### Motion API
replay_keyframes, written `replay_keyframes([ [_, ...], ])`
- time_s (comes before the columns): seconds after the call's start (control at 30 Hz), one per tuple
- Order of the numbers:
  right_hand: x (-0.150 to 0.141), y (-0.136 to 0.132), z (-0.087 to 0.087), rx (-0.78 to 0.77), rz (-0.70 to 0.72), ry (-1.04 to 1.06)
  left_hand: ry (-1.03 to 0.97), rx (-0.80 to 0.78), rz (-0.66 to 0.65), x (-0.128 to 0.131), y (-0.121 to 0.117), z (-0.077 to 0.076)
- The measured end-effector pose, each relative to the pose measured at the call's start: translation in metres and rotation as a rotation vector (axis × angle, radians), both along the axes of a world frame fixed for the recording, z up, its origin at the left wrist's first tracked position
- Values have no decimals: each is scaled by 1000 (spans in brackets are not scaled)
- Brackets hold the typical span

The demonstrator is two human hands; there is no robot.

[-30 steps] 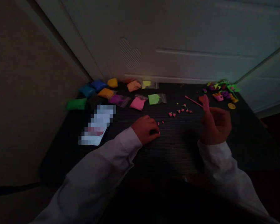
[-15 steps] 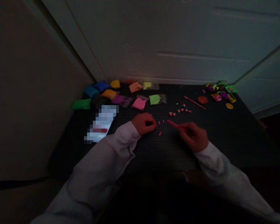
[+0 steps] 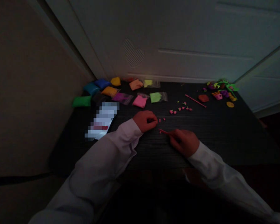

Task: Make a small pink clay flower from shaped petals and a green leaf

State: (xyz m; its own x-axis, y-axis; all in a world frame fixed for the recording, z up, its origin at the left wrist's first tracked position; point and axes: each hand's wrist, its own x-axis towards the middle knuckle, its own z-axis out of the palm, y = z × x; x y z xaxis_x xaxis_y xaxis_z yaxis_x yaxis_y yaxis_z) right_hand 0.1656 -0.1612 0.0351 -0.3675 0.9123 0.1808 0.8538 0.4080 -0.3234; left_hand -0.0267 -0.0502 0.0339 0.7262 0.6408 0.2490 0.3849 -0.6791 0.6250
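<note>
My right hand (image 3: 184, 142) grips a pink clay modelling tool (image 3: 164, 132) with a thin blade. Its tip points left, right at a small pink clay piece (image 3: 160, 133) on the dark table (image 3: 149, 152); I cannot tell whether they touch. My left hand (image 3: 145, 120) rests on the table with thumb and fingertips pinched together, and whatever they hold is hidden. Close by its fingertips lie two more tiny pink clay bits (image 3: 162, 119). Behind my hands sits a row of small pink clay shapes with green tops (image 3: 182, 108).
Bags of coloured clay (image 3: 140, 100) line the back left. A lit phone (image 3: 102, 121) lies left of my left arm. Farther right are a second pink tool (image 3: 195, 101), a red clay lump (image 3: 203, 98) and finished-looking clay figures (image 3: 221, 90). A white panelled surface (image 3: 189, 37) rises behind the table.
My right hand has moved left and toward me, bringing the tool's tip from beside the far bits to the nearer pink piece. My left hand has stayed nearly in place.
</note>
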Motion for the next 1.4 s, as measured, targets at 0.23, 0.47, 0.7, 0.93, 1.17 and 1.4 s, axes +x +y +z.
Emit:
replay_keyframes([
  [0.23,0,0,-1,6,-3,-33,10,5,1,0,-1,1],
  [0.47,-4,2,1,15,17,-131,53,23,-9,0,-1,4],
  [0.7,-13,2,0,25,0,-184,42,11,37,2,-3,5],
  [0.93,-10,1,-1,23,-16,-194,40,18,31,1,-3,4],
  [1.17,-8,2,0,40,-12,-169,30,3,44,0,-3,4],
  [1.4,2,-3,0,37,-50,63,13,-6,58,1,-3,5],
])
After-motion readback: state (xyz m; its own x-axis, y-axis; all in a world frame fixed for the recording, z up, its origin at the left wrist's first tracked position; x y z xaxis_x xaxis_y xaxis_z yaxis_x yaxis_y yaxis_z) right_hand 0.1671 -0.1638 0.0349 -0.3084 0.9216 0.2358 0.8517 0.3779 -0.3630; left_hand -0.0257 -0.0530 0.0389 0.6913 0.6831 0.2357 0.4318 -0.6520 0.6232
